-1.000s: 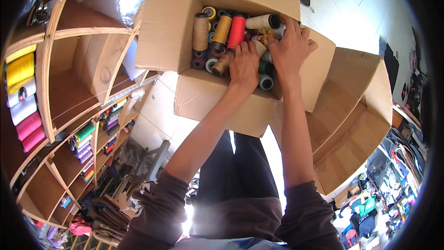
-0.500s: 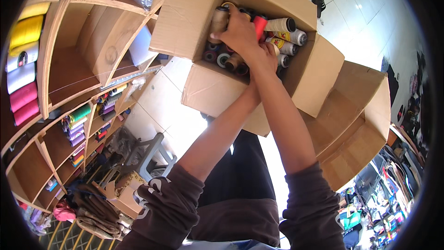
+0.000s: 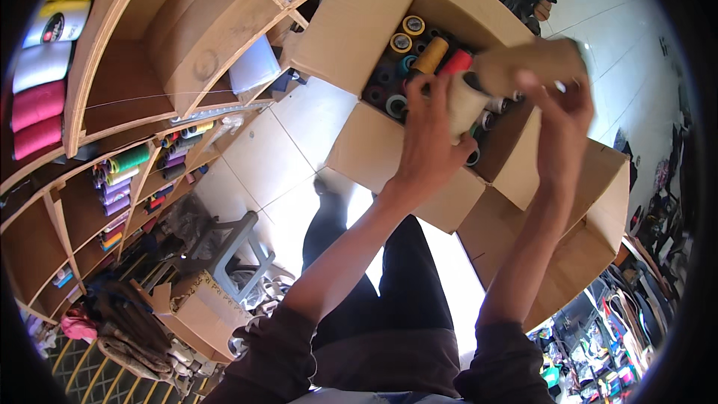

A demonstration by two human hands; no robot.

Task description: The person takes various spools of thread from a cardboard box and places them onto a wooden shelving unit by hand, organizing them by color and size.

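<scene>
Change since a second ago: both your hands were down among the spools in the box; now they're up and out, each carrying something.

- Left hand: wrapped around a cream spool, fingers closed on its body. It sits above the box's right half, lifted clear of the packed row.
- Right hand: fingertips pinched on the lower edge of a tan cone, held higher and to the right, over the box's right flap. Can't tell how firm that pinch is; the cone is motion-blurred.
- The spool and the cone look touching or nearly so where your hands meet; can't tell which.

Still in the box: yellow spool, red spool, several dark and teal ones standing on end.

Read: the pick looks done, two pieces out, box otherwise untouched. Box itself rests on a second open carton below it.

Shelves on your left hold more thread: cones of yellow, white and pink up top, small spools lower down.
</scene>
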